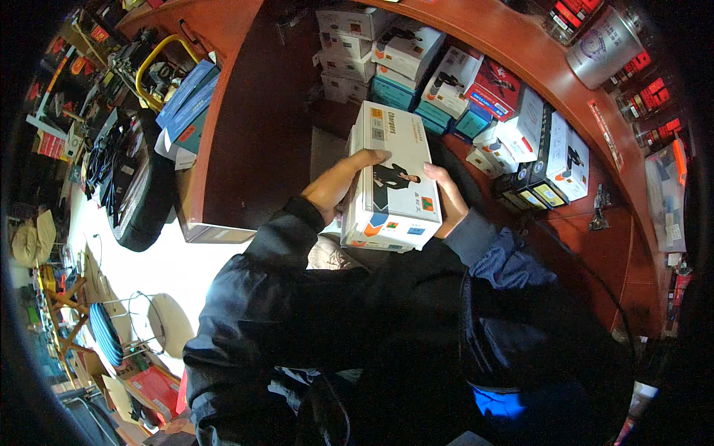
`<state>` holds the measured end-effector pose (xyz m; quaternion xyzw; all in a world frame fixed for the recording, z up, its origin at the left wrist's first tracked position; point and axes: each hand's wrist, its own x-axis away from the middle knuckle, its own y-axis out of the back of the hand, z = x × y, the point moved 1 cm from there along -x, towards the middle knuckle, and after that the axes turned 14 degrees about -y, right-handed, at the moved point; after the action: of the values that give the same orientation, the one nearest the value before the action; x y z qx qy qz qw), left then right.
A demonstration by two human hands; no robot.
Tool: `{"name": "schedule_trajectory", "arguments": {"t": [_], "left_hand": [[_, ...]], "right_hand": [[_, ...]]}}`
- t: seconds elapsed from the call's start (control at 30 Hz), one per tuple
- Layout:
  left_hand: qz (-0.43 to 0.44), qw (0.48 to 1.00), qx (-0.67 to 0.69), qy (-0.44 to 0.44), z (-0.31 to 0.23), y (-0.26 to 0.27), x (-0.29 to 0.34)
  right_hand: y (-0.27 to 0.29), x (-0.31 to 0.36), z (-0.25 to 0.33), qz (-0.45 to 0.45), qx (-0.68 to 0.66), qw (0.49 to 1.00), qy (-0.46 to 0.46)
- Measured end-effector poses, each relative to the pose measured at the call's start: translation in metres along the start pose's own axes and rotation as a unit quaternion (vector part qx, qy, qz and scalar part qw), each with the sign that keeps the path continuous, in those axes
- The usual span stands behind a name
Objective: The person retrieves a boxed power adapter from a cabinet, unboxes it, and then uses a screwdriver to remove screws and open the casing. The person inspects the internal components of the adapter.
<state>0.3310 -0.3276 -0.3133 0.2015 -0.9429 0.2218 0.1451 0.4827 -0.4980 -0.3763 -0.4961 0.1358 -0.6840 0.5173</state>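
Note:
Between my two hands is a white charger box (398, 152) with orange and grey squares and a picture of a person in a dark suit. My left hand (341, 182) grips its left side, the thumb lying over the top edge. On the opposite side my right hand (446, 201) presses against the box, thumb near the top edge; the other fingers are mostly hidden. The box is held up in front of the dark shelf space under a reddish-brown counter.
Stacked white boxes (346, 46) stand at the back of the shelf. More boxes, including a red box (494, 88) and a black-and-white box (565, 160), sit to the right. A metal cup (604, 48) stands on the counter (520, 52). A round stool (105, 333) is at the left.

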Motion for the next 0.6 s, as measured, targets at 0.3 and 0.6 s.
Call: {"name": "schedule_trajectory", "arguments": {"t": [0.3,0.6], "left_hand": [[0.022,1.0,-0.002,-0.012,0.0099,0.0082,-0.0106],[0.021,1.0,-0.003,-0.014,0.0074,0.0042,-0.0065]], "right_hand": [[-0.0051,0.004,0.002,0.034,-0.009,0.999,0.006],[-0.0022,0.0045,0.0011,0.015,-0.016,1.0,0.007]]}}
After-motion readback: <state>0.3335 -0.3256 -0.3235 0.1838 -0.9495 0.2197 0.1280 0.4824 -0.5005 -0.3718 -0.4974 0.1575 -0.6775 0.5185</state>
